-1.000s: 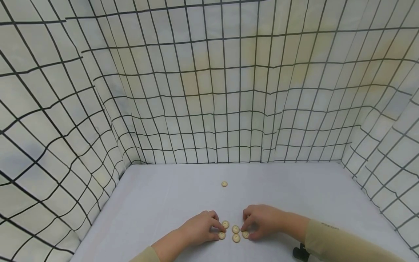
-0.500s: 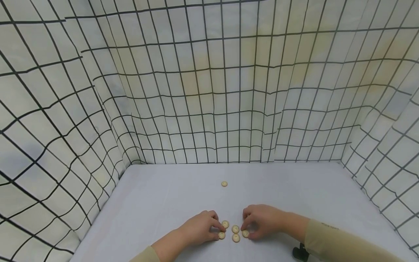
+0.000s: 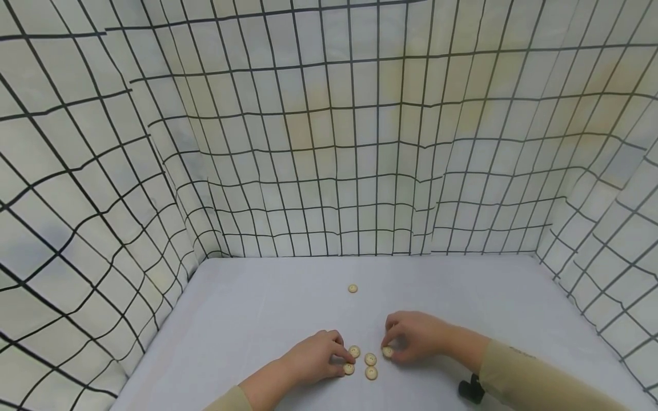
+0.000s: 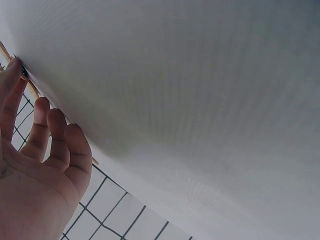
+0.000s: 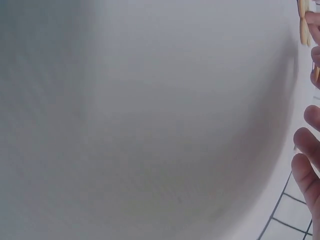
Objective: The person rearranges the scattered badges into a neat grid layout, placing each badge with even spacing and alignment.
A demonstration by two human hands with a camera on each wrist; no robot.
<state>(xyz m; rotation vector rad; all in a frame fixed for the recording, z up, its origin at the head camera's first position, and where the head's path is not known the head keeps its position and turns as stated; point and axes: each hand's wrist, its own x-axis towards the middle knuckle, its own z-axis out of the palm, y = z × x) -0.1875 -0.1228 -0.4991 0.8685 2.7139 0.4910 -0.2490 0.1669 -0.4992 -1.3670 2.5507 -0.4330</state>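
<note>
In the head view, my left hand (image 3: pixel 321 358) pinches a round beige button (image 3: pixel 349 369) between thumb and index finger, low over the white table. My right hand (image 3: pixel 416 337) holds another beige button (image 3: pixel 388 352) in the same way, a little farther from me. Between the hands lie two more buttons, one behind the other: the far button (image 3: pixel 370 359) and the near button (image 3: pixel 371 373). A further button (image 3: pixel 354 351) lies just beyond my left fingertips. In the left wrist view, the other fingers (image 4: pixel 59 135) of that hand are loosely bent.
A lone button (image 3: pixel 352 289) lies farther back on the white table (image 3: pixel 257 308). Pale walls with a dark grid (image 3: pixel 319 171) enclose the table at the back and both sides. A black object (image 3: pixel 471 389) sits under my right forearm.
My right hand has moved away from me with its button, leaving the pair of buttons in the middle. The left hand and the other buttons have stayed where they were.
</note>
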